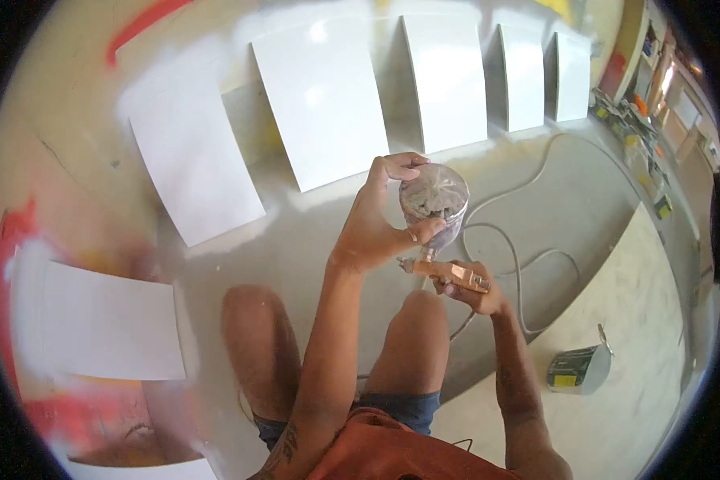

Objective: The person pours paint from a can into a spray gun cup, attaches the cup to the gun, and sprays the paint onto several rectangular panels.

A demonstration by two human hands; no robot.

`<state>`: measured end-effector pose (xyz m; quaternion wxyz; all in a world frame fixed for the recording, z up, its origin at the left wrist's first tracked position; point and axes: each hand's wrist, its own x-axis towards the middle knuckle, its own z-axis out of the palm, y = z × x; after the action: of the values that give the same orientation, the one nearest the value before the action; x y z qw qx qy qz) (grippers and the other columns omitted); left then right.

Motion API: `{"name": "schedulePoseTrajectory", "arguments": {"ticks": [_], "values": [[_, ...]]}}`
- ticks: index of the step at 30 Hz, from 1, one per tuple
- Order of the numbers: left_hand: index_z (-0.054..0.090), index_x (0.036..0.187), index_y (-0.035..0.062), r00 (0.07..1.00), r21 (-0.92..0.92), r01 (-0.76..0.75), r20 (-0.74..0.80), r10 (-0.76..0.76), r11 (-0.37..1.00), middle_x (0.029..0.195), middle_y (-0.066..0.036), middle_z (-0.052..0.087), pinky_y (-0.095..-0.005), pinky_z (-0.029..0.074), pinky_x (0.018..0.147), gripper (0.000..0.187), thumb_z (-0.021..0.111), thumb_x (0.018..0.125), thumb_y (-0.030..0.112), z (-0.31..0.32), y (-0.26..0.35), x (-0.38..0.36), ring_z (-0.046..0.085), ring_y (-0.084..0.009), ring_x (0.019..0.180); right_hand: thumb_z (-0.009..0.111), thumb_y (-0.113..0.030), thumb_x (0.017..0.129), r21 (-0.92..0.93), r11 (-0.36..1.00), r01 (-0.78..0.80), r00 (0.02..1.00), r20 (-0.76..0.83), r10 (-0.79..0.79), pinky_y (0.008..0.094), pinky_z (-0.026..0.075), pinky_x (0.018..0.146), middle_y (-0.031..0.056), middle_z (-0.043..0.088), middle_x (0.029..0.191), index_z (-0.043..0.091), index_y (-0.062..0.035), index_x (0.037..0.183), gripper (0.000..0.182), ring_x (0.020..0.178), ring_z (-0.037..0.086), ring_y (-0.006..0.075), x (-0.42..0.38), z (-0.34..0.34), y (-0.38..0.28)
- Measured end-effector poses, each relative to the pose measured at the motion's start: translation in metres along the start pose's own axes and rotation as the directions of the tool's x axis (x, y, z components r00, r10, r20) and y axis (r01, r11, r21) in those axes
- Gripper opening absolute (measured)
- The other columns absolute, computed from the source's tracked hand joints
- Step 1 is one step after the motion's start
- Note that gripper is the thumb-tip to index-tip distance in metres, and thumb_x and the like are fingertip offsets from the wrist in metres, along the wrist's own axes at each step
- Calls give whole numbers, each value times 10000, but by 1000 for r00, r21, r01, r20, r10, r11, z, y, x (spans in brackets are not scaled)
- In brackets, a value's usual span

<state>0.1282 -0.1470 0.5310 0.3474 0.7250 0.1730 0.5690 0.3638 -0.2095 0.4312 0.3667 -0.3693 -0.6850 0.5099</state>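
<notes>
A paint spray gun [454, 277] with a copper-coloured body is in front of me, its cup [435, 190] standing on top. My right hand [474, 290] is wrapped round the gun's body and handle. With my left hand [384, 212] I grip the side of the cup, fingers at its far rim and thumb across its near side. The cup's top looks covered with crinkled, paint-smeared clear plastic. The nozzle points left, below my left hand. Whether a finger is on the trigger is hidden.
White panels [320, 104] lean along the wall, with another panel [112, 320] at the left. A hose [520, 280] loops over the grey floor. On a pale board [616, 296] at the right stands a paint can [578, 370]. Clutter [644, 152] lines the far right.
</notes>
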Motion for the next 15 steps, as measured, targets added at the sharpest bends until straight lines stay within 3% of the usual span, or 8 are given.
{"name": "schedulePoseTrajectory", "arguments": {"ticks": [6, 8, 13, 15], "values": [[434, 1129, 94, 982, 178, -37, -175, 69, 983, 1279, -157, 526, -424, 362, 1081, 623, 833, 657, 175, 27, 4, -15, 497, -280, 1231, 722, -389, 868, 18, 997, 81, 994, 78, -82, 328, 479, 752, 56, 657, 893, 651, 2, 1139, 481, 832, 586, 170, 8, -3, 17], [424, 1119, 74, 952, 290, -25, -284, 111, 957, 1278, -169, 528, -425, 373, 1074, 620, 839, 673, 186, 37, 11, -22, 501, -280, 1225, 696, -415, 878, 12, 984, 180, 980, 85, -181, 326, 472, 738, 54, 649, 887, 649, 1, 1166, 509, 823, 578, 168, 12, 3, 13], [419, 1109, 65, 919, 475, -19, -337, 202, 880, 1270, -188, 542, -426, 389, 1058, 603, 840, 697, 194, 32, 43, -31, 516, -293, 1211, 703, -326, 900, 64, 974, 219, 940, 254, -228, 337, 487, 783, 51, 657, 944, 637, -21, 1183, 421, 871, 591, 158, 31, 4, 12], [419, 1119, 66, 948, 539, 0, -267, 171, 843, 1270, -192, 544, -424, 385, 1060, 606, 840, 696, 177, 36, 60, -28, 520, -295, 1211, 698, -330, 904, 101, 973, 209, 917, 324, -231, 334, 489, 792, 54, 661, 964, 631, -24, 1191, 425, 886, 596, 162, 28, -1, -4]]}}
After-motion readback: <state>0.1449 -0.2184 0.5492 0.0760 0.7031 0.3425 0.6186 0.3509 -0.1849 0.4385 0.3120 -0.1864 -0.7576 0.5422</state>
